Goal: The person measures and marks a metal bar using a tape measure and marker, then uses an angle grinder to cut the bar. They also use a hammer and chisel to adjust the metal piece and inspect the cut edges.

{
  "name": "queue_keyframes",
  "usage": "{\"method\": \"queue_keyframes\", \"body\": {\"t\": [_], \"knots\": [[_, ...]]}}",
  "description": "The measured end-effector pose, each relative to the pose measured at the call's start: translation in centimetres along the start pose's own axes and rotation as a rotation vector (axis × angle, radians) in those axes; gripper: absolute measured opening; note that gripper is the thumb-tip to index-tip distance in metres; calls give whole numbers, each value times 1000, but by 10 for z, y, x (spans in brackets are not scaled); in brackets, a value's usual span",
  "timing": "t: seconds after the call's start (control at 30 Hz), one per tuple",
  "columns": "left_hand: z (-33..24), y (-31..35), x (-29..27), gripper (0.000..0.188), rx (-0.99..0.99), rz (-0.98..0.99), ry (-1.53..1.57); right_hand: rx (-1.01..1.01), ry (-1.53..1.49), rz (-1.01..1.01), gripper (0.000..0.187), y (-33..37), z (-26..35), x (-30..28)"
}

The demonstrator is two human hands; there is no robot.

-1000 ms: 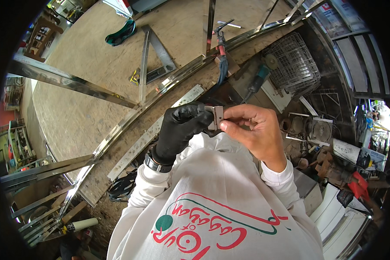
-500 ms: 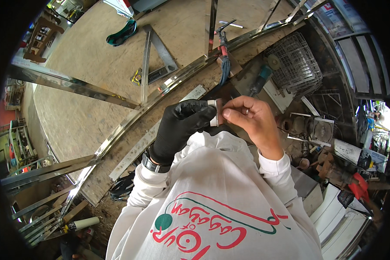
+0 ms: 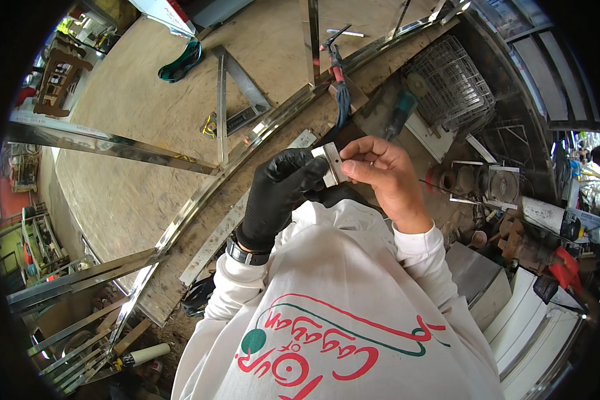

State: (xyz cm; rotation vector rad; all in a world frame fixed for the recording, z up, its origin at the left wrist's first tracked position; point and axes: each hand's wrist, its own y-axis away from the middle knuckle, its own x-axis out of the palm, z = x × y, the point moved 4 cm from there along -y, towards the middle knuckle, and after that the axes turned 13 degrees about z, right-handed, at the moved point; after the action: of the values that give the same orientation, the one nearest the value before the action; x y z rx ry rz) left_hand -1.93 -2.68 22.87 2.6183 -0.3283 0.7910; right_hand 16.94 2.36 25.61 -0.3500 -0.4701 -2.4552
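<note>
In front of my chest, my left hand (image 3: 273,197), in a black glove, grips a small silvery metal plate (image 3: 333,162) between thumb and fingers. The plate is tilted, with a small dark hole showing and what looks like a raised or folded strip along one side. On its other edge, my bare right hand (image 3: 395,183) pinches it between thumb and fingertips. The curled fingers hide parts of the plate. Just beyond my hands lies a flat metal bar (image 3: 220,237) beside a long shiny metal rail (image 3: 193,200).
A welding torch (image 3: 338,73) with a dark cable rests across the rail. Beyond it are a metal square (image 3: 241,80) and a green-banded strap (image 3: 181,61). At right sit a teal angle grinder (image 3: 400,113), a wire rack (image 3: 450,83) and a cluttered floor. Metal posts (image 3: 113,141) jut leftward.
Both hands have turned the plate, so its flat face and hole now show more. My right fingers have shifted slightly along its edge. The view has moved a little.
</note>
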Motion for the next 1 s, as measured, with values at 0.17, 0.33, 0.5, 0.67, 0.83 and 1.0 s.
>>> {"method": "queue_keyframes", "body": {"t": [0.17, 0.33, 0.5, 0.67, 0.83, 1.0], "knots": [[10, 1, -3, 30, -35, 49, 37, 49, 32, -23, 25, 1, 2, 7], [20, -4, 1, 36, 42, 127, -48, 151, 64, 22, 25, -8, -7, -13], [46, -34, -13, 41, -118, 218, 45, 266, 189, 79, 25, -29, -4, -43], [61, -93, -10, 42, -81, 65, -78, 166, 381, 183, 16, -63, -6, -96], [108, -195, -21, 34, 88, -184, -356, 139, 621, -198, 21, -98, -77, -255], [138, -299, -17, 27, 113, -280, -606, 225, 171, -609, 19, -86, -163, -428]]}}
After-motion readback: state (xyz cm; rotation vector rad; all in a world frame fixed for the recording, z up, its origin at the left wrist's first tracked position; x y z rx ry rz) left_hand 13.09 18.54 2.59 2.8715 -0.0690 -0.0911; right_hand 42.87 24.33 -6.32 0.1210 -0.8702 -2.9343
